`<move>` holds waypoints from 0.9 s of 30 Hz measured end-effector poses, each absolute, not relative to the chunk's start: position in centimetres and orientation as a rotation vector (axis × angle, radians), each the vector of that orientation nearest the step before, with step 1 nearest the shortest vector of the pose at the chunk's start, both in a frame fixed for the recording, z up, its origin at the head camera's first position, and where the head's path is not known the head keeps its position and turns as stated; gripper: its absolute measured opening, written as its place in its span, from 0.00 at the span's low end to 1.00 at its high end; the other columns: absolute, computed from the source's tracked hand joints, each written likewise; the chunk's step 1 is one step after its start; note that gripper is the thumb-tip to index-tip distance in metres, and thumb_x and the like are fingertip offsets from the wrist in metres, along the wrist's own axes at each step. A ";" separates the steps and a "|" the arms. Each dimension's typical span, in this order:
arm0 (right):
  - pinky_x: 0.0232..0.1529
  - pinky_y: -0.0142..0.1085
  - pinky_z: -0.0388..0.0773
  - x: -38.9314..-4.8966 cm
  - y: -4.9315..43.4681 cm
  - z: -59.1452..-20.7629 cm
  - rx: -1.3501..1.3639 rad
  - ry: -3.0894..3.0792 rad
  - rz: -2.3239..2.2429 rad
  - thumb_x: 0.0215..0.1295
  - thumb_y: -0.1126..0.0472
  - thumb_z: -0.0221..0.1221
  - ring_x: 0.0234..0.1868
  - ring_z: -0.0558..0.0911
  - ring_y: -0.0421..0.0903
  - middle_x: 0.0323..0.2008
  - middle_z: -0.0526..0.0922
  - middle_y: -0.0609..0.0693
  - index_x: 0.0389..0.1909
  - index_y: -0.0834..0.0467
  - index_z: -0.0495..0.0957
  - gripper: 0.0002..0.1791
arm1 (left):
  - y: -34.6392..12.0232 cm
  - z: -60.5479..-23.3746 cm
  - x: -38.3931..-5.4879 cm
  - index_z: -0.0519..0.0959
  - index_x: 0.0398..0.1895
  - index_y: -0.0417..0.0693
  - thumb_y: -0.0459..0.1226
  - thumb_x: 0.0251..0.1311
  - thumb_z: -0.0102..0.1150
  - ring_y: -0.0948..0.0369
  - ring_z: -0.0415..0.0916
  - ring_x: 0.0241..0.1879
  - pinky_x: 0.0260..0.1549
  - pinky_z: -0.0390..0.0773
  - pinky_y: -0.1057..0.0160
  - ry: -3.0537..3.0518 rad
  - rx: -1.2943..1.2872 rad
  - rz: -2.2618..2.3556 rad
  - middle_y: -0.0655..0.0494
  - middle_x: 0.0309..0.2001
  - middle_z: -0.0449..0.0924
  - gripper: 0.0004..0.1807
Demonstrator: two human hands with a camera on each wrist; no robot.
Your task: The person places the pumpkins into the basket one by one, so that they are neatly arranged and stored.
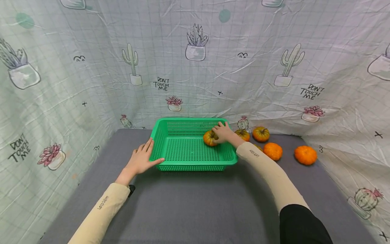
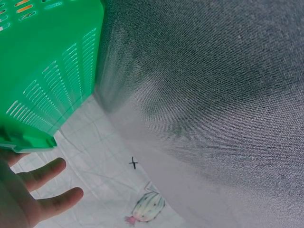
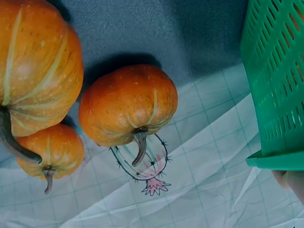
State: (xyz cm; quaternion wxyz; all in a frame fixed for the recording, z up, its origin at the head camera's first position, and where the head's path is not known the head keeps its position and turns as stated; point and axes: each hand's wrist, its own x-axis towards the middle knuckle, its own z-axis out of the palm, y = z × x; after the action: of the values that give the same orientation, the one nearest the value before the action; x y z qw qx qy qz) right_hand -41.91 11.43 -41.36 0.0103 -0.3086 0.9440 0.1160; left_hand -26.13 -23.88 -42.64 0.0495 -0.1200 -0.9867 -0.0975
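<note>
Nearest the head camera, a black sleeve (image 1: 303,225) is covering part of the right arm, with a cream sleeve (image 1: 271,173) running on toward the right hand (image 1: 223,133). That hand is reaching over the right end of a green basket (image 1: 195,163) and appears to be gripping a pumpkin (image 1: 208,139) inside it, thumb and fingers curling about the fruit; whether the basket floor is bearing its weight cannot be told. The left hand (image 1: 142,159) is resting on the left rim, fingers straight and thumb spread at the near corner, probably steadying the basket. Beyond the right end, five more pumpkins (image 1: 305,155) are lying on the grey worktop (image 1: 195,206), two partly hidden by the right arm. Placing the pumpkin looks like the step in hand; the next move would call for settling it, loosening the grip and clearing the rim.

From the left wrist, the basket's wall is standing at upper left, and two straight fingers are extending past its rim before a patterned cloth (image 2: 90,137), curling round nothing visible.

From the right wrist, three pumpkins are sitting close together outside the basket, stems showing. Only a sliver of the right hand is appearing beyond the rim, so its grip is not showing there.
</note>
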 end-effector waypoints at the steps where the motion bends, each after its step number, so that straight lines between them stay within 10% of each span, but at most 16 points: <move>1: 0.60 0.60 0.50 -41.9 11.5 -41.3 -0.959 2.947 0.367 0.57 0.40 0.53 0.61 0.60 0.56 0.59 0.68 0.53 0.61 0.56 0.64 0.34 | -23.9 -42.6 -26.2 0.43 0.70 0.40 0.68 0.50 0.42 0.41 0.50 0.64 0.53 0.55 0.36 -3.007 -0.365 -0.297 0.44 0.71 0.40 0.54; 27: 0.51 0.56 0.60 -36.1 15.6 -40.1 -1.346 3.086 0.150 0.59 0.43 0.53 0.51 0.67 0.52 0.48 0.76 0.51 0.48 0.55 0.76 0.24 | -23.9 -42.8 -25.9 0.43 0.69 0.39 0.71 0.49 0.37 0.39 0.50 0.63 0.52 0.54 0.35 -2.980 -0.390 -0.327 0.42 0.70 0.41 0.56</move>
State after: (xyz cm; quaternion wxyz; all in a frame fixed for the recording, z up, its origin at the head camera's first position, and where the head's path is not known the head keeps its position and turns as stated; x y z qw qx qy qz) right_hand -36.13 15.57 -40.08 -0.1140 -0.3969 0.9097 0.0443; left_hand -25.93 -23.88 -42.78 0.0594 -0.1287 -0.9840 -0.1078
